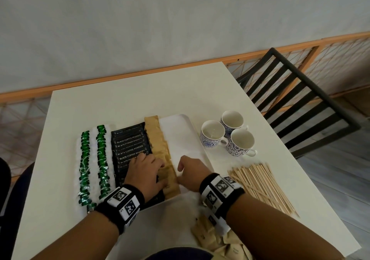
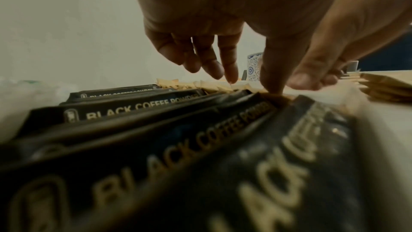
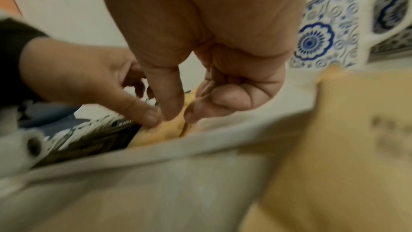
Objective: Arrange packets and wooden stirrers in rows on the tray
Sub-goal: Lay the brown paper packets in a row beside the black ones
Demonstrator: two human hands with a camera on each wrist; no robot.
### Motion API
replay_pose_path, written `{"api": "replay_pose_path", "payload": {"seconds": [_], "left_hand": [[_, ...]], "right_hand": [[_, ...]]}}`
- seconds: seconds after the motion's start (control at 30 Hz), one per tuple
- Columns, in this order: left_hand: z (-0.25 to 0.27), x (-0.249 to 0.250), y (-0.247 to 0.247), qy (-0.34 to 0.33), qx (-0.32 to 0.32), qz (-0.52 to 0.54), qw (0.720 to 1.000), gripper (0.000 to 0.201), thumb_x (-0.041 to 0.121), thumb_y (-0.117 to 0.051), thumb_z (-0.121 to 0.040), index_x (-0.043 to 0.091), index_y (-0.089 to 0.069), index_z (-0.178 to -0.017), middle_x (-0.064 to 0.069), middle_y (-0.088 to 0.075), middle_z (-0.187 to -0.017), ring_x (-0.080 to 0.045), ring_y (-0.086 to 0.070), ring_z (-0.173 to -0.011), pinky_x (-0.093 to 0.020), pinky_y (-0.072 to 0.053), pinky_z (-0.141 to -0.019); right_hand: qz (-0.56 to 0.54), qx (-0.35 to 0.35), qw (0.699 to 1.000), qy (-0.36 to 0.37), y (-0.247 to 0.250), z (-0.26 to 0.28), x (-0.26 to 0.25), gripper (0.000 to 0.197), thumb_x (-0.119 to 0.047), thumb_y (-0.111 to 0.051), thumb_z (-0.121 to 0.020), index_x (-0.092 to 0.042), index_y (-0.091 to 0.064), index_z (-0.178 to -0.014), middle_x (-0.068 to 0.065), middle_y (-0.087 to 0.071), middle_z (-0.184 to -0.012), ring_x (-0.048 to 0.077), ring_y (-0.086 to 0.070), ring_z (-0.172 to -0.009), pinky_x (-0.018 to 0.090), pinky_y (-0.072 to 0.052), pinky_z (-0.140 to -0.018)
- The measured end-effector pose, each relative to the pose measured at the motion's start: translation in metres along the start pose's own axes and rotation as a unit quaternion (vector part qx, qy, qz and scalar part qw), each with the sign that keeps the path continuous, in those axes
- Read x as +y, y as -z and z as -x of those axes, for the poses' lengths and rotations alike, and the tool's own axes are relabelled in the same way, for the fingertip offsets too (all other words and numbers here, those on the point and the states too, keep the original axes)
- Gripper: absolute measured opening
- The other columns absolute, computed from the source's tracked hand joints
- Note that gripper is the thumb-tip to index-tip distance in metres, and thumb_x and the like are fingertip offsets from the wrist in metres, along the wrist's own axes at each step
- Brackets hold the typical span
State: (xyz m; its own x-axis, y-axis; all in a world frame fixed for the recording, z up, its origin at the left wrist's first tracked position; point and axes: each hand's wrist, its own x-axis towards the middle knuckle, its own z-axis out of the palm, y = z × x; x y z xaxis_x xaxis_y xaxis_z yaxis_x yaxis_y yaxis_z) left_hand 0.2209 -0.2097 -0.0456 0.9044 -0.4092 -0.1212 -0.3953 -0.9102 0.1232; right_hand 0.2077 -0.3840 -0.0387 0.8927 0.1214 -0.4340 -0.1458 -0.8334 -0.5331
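A white tray (image 1: 181, 137) holds two rows of green-and-white packets (image 1: 85, 159), a row of black coffee packets (image 1: 130, 145) and a row of brown packets (image 1: 158, 139). My left hand (image 1: 144, 169) lies over the near end of the black and brown rows with its fingers spread. Its thumb presses down where the black packets (image 2: 156, 130) meet the brown packets (image 2: 214, 85). My right hand (image 1: 190, 175) is just right of the brown row's near end. Its thumb and curled fingers (image 3: 180, 115) pinch a brown packet (image 3: 165, 130) there. Wooden stirrers (image 1: 260, 183) lie piled on the table right of the tray.
Three blue-patterned cups (image 1: 213, 133) stand close to the tray's far right corner. Loose brown packets (image 1: 210, 237) lie at the table's near edge under my right wrist. A black slatted chair (image 1: 300, 99) stands past the table's right side. The tray's right part is bare.
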Motion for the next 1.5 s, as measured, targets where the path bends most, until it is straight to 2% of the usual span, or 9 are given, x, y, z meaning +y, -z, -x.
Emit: {"api": "replay_pose_path", "payload": {"seconds": [0.2, 0.4, 0.53, 0.73, 1.0, 1.13, 1.23, 1.37, 1.5], "left_hand": [[0.007, 0.003, -0.007, -0.006, 0.047, 0.024, 0.999, 0.034, 0.049, -0.073, -0.067, 0.031, -0.061, -0.094, 0.008, -0.058, -0.091, -0.022, -0.051, -0.089, -0.037, -0.04, -0.074], [0.022, 0.009, -0.014, -0.043, 0.08, 0.063, 0.994, 0.028, 0.043, -0.077, -0.063, 0.032, -0.061, -0.083, 0.01, -0.057, -0.083, -0.019, -0.05, -0.077, -0.032, -0.039, -0.063], [0.037, 0.012, -0.017, -0.049, 0.085, 0.085, 0.992, 0.021, 0.053, -0.052, -0.07, 0.036, -0.06, -0.079, 0.015, -0.052, -0.08, -0.014, -0.05, -0.075, -0.028, -0.037, -0.061], [0.053, 0.007, -0.023, -0.053, 0.075, 0.093, 0.991, 0.023, 0.054, -0.049, -0.069, 0.036, -0.062, -0.078, 0.017, -0.052, -0.077, -0.013, -0.05, -0.073, -0.026, -0.041, -0.06], [0.059, 0.004, -0.021, -0.051, 0.055, 0.116, 0.99, 0.024, 0.055, -0.049, -0.07, 0.035, -0.063, -0.075, 0.023, -0.042, -0.071, -0.01, -0.045, -0.07, -0.029, -0.044, -0.056], [0.058, 0.004, -0.02, -0.054, 0.015, 0.174, 0.983, 0.047, 0.072, -0.043, -0.074, 0.034, -0.067, -0.086, 0.023, -0.05, -0.076, -0.008, -0.044, -0.08, -0.028, -0.043, -0.07], [0.056, 0.009, -0.01, -0.066, -0.036, 0.261, 0.962, 0.061, 0.09, -0.029, -0.068, 0.044, -0.063, -0.091, 0.025, -0.053, -0.078, 0.004, -0.04, -0.088, -0.013, -0.033, -0.074], [0.048, 0.013, 0.0, -0.043, -0.064, 0.352, 0.933, 0.036, 0.07, -0.044, -0.07, 0.036, -0.05, -0.06, 0.015, -0.049, -0.064, 0.0, -0.044, -0.077, -0.014, -0.031, -0.064], [0.047, 0.007, 0.004, -0.023, -0.082, 0.424, 0.902, 0.04, 0.063, -0.05, -0.074, 0.027, -0.06, -0.06, 0.002, -0.056, -0.063, -0.01, -0.054, -0.067, -0.016, -0.039, -0.061]], "right_hand": [[0.065, 0.001, 0.996, 0.06, 0.052, 0.033, 0.021, 0.005, -0.023, -0.065, -0.086, -0.019, -0.069, -0.088, -0.008, -0.063, -0.086, 0.008, -0.054, -0.083, 0.02, -0.039, -0.075], [0.182, -0.113, 0.973, 0.081, 0.034, 0.072, 0.035, 0.032, -0.033, -0.067, -0.086, -0.026, -0.061, -0.117, -0.003, -0.059, -0.115, 0.016, -0.053, -0.105, 0.028, -0.044, -0.089], [0.193, -0.011, 0.979, 0.069, 0.024, 0.072, 0.046, 0.033, -0.022, -0.062, -0.088, -0.026, -0.051, -0.12, 0.001, -0.052, -0.118, 0.02, -0.051, -0.103, 0.03, -0.044, -0.082], [0.29, 0.001, 0.952, 0.101, 0.025, 0.067, 0.052, 0.028, -0.018, -0.055, -0.091, -0.022, -0.049, -0.118, 0.007, -0.051, -0.11, 0.022, -0.047, -0.09, 0.034, -0.039, -0.075], [0.167, -0.084, 0.981, 0.058, 0.039, 0.057, 0.042, 0.025, -0.02, -0.061, -0.087, -0.025, -0.066, -0.112, -0.001, -0.063, -0.11, 0.018, -0.057, -0.103, 0.024, -0.043, -0.081], [0.089, -0.078, 0.99, 0.08, 0.049, 0.053, 0.029, 0.018, -0.023, -0.071, -0.082, -0.022, -0.072, -0.1, -0.011, -0.064, -0.086, 0.006, -0.055, -0.085, 0.018, -0.042, -0.074], [0.019, -0.062, 0.991, 0.113, 0.054, 0.047, 0.014, 0.015, -0.025, -0.075, -0.08, -0.021, -0.074, -0.095, -0.019, -0.054, -0.067, -0.006, -0.052, -0.067, 0.005, -0.034, -0.06], [-0.036, -0.07, 0.988, 0.136, 0.053, 0.036, -0.007, 0.012, -0.025, -0.073, -0.083, -0.019, -0.074, -0.093, -0.017, -0.055, -0.065, -0.008, -0.052, -0.062, 0.006, -0.035, -0.058], [-0.043, -0.064, 0.989, 0.127, 0.051, 0.025, -0.013, 0.015, -0.031, -0.068, -0.087, -0.019, -0.074, -0.094, -0.015, -0.058, -0.074, 0.0, -0.052, -0.069, 0.012, -0.037, -0.063]]}}
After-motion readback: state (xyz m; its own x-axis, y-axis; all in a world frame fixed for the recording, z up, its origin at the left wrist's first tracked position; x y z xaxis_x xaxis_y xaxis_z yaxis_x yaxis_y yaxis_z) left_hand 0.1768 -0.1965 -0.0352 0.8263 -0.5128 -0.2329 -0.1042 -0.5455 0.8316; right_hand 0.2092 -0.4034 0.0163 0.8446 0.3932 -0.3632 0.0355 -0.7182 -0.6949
